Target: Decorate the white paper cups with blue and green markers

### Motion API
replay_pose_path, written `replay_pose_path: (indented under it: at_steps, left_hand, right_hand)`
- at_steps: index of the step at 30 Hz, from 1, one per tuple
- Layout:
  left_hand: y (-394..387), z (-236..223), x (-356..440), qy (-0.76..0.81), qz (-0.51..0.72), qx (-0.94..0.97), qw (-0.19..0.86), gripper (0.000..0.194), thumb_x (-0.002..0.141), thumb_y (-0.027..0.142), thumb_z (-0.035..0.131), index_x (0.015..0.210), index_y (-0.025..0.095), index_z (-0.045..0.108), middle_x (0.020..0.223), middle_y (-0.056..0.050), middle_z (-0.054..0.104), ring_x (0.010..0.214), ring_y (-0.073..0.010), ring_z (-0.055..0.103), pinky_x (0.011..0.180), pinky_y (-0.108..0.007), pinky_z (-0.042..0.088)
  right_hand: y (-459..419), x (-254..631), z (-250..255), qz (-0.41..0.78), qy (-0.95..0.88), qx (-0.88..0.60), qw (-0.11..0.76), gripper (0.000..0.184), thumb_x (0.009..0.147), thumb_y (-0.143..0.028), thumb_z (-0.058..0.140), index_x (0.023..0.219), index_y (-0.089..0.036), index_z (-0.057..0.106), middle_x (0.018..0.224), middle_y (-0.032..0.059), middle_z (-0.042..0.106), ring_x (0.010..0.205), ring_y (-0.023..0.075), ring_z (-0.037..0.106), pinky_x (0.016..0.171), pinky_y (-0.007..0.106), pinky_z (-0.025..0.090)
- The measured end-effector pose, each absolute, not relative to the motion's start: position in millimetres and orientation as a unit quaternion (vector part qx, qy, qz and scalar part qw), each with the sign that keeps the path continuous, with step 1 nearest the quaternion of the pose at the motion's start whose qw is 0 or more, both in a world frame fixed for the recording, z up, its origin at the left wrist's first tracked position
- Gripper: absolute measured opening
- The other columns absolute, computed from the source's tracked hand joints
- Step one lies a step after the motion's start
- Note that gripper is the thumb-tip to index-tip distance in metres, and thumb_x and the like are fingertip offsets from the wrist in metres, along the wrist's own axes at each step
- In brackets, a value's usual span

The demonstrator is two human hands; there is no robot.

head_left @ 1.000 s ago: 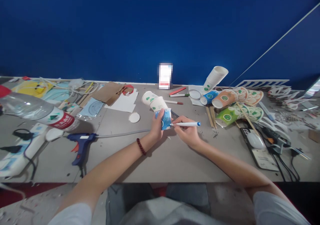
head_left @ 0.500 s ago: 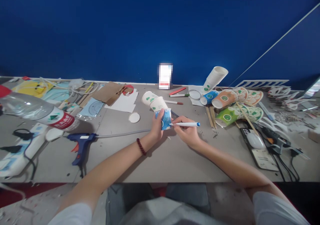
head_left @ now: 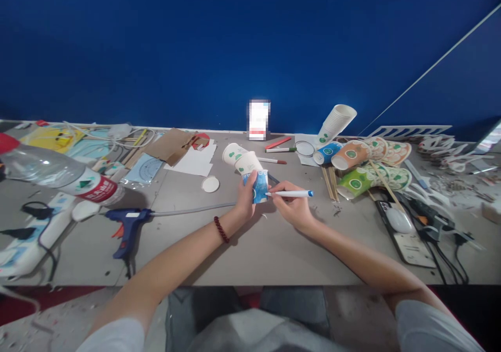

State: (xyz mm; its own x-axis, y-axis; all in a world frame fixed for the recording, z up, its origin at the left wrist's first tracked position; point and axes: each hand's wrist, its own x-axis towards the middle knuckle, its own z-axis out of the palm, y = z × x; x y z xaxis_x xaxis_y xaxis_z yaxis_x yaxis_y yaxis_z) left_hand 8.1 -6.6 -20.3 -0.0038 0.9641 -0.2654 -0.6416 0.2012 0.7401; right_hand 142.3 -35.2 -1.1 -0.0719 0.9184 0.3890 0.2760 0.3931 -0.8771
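My left hand [head_left: 246, 198] is wrapped round a paper cup [head_left: 258, 184] that is partly coloured blue, held on its side just above the grey table [head_left: 250, 253]. The cup's white rim end points away from me. My right hand [head_left: 291, 206] pinches a blue marker [head_left: 291, 193], its tip touching the cup's blue side. A second white cup [head_left: 231, 153] lies right behind the held one. A dark red bead bracelet sits on my left wrist.
A blue glue gun [head_left: 127, 224] lies to the left, with a water bottle [head_left: 58, 172] and a power strip [head_left: 27, 242] beyond it. Coloured cups [head_left: 354, 156], a white cup stack [head_left: 336, 122], wooden sticks [head_left: 331, 182] and cables lie to the right. Markers [head_left: 279, 149], paper and cardboard lie behind.
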Motion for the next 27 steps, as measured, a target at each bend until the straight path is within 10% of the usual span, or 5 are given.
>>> replay_pose_path:
  at_steps: [27]
  left_hand:
    - [-4.9, -20.9, 7.2, 0.388, 0.585, 0.202, 0.682, 0.056, 0.068, 0.064, 0.084, 0.093, 0.018, 0.064, 0.074, -0.001, 0.068, 0.066, -0.0194, 0.068, 0.067, -0.033, 0.053]
  right_hand:
    - [-39.0, 144.4, -0.8, 0.342, -0.661, -0.435, 0.508, 0.006, 0.083, -0.024, 0.065, 0.077, -0.022, 0.068, 0.069, 0.0013, 0.071, 0.064, 0.0177, 0.068, 0.062, 0.030, 0.056]
